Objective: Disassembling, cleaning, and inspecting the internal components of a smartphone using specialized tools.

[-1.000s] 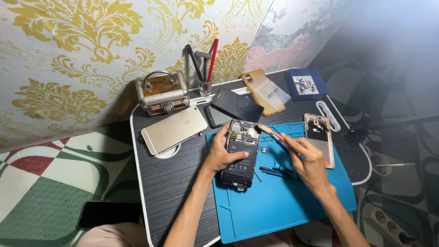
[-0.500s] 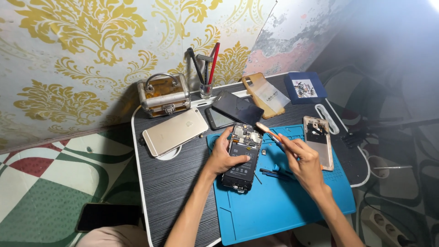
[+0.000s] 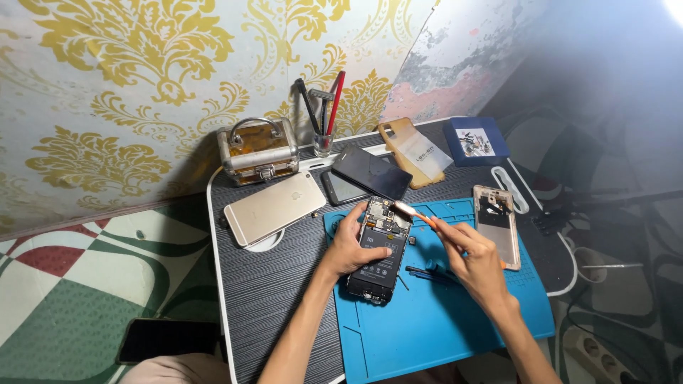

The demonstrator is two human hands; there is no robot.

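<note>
Head view: two hands — left (image 3: 348, 245) fingers gripping one opened phone (image 3: 380, 249), right (image 3: 477, 259) fingers pinching one brush (image 3: 416, 212).

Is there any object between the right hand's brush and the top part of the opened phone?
Nothing visible. The right hand holds the orange-handled brush, whose tip already lies at the top edge of the opened phone, which the left hand steadies on the blue mat.

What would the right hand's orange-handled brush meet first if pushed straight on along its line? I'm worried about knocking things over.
The right hand points its brush up-left; past the opened phone it would likely meet the dark phone, though depth is unclear.
</note>
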